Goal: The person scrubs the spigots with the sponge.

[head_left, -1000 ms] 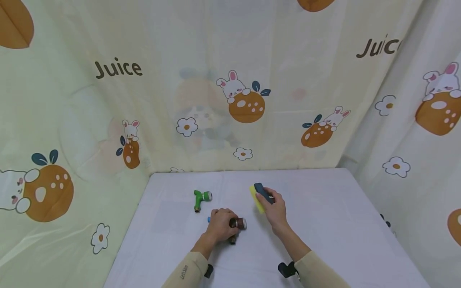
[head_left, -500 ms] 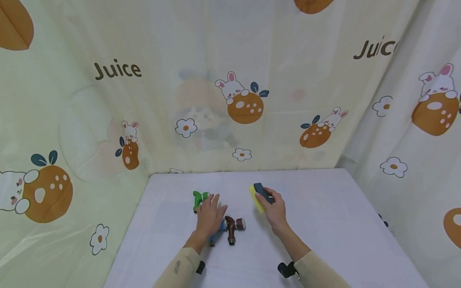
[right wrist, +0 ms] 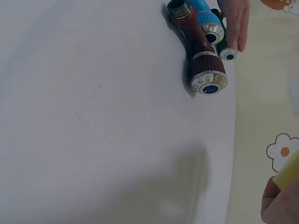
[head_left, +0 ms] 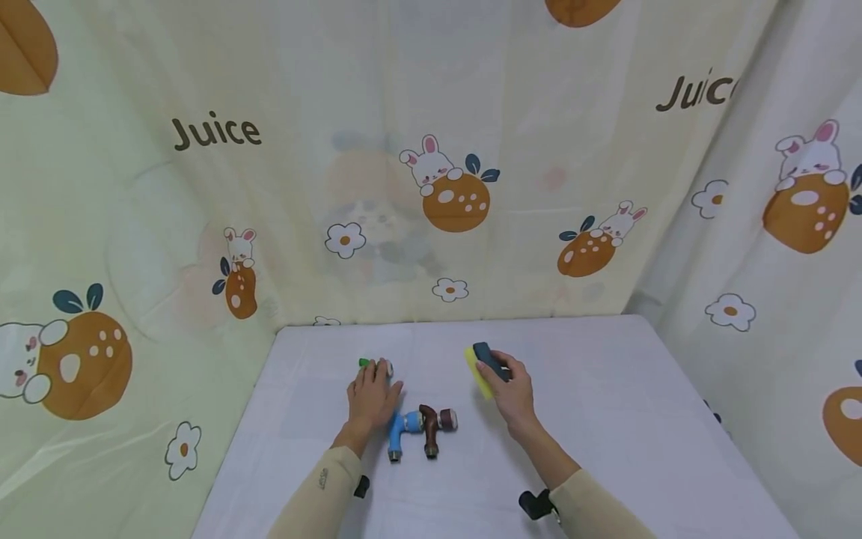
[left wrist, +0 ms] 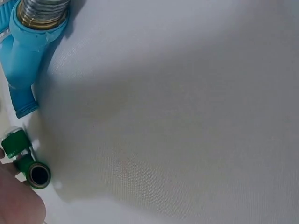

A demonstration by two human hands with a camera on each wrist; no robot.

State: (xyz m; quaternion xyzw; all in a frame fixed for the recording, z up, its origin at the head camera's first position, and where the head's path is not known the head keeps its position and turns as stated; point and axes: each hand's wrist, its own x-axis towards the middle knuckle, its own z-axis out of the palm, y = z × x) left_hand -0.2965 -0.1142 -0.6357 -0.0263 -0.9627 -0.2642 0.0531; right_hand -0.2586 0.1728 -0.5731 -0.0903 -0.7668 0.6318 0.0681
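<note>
My left hand (head_left: 369, 400) lies over a green tap (head_left: 364, 362), its fingers fairly straight and the thumb spread away. Most of that tap is hidden under the hand in the head view; the left wrist view shows its open pipe end beside my fingers. Nearer to me, a blue tap (head_left: 396, 433) and a brown tap (head_left: 429, 433) lie side by side on the table, close together. My right hand (head_left: 517, 397) grips a sponge (head_left: 477, 373), yellow with a dark blue back, held above the table. Only its yellow edge (right wrist: 288, 172) shows in the right wrist view.
The table (head_left: 592, 419) has a white cover. Behind it and at both sides hangs a cream curtain (head_left: 296, 247) with printed rabbits, fruit and flowers. A black strap piece (head_left: 536, 504) sits at my right cuff.
My left hand has let go of the blue and brown taps, which now lie together, and has moved left and away from me onto the green tap. The right hand stays put.
</note>
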